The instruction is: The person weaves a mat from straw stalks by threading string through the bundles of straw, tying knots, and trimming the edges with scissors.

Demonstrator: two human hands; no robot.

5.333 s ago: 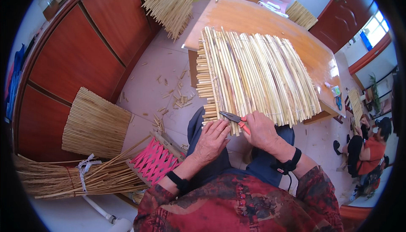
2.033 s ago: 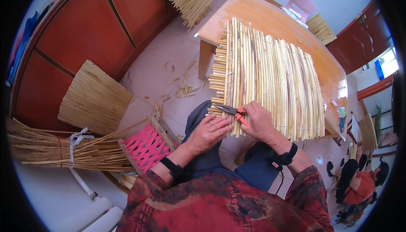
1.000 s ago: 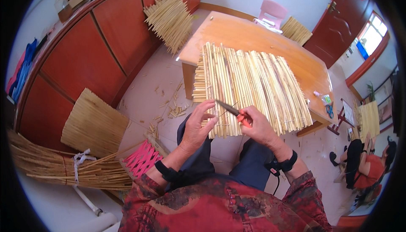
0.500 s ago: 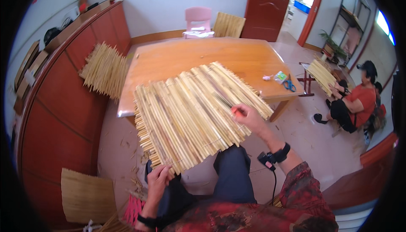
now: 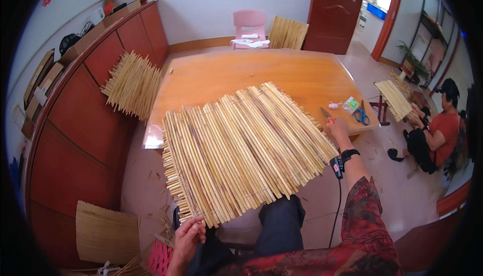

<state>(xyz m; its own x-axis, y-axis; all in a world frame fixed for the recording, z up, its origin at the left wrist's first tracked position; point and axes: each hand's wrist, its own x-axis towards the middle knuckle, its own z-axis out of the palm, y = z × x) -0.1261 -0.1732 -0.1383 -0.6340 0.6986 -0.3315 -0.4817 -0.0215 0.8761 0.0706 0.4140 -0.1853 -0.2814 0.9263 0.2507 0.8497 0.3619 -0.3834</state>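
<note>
A mat of pale reed stalks [image 5: 246, 150], tied side by side with thread, leans from the table edge toward my lap. My left hand [image 5: 188, 237] is closed in a pinch at the mat's near left corner; I cannot make out whether thread or a stalk end lies between the fingers. Over the table's right part, my right hand [image 5: 338, 126] grips a small knife [image 5: 325, 112] with an orange-red handle, its blade pointing away from me. Blue-handled scissors [image 5: 361, 115], a small packet [image 5: 350, 105] and a pink ball of thread [image 5: 333, 105] lie beside it.
The wooden table [image 5: 211, 80] stands in front. Red cabinets [image 5: 75, 140] line the left, with a reed bundle [image 5: 133, 86] against them and another mat [image 5: 107, 232] below. A pink chair [image 5: 250, 24] stands behind; at right a seated person [image 5: 436, 130] handles another mat [image 5: 393, 100].
My right hand, with the knife, has moved off the mat to the right, over the table near the scissors. The left hand stays at the near left corner. The view has shifted slightly.
</note>
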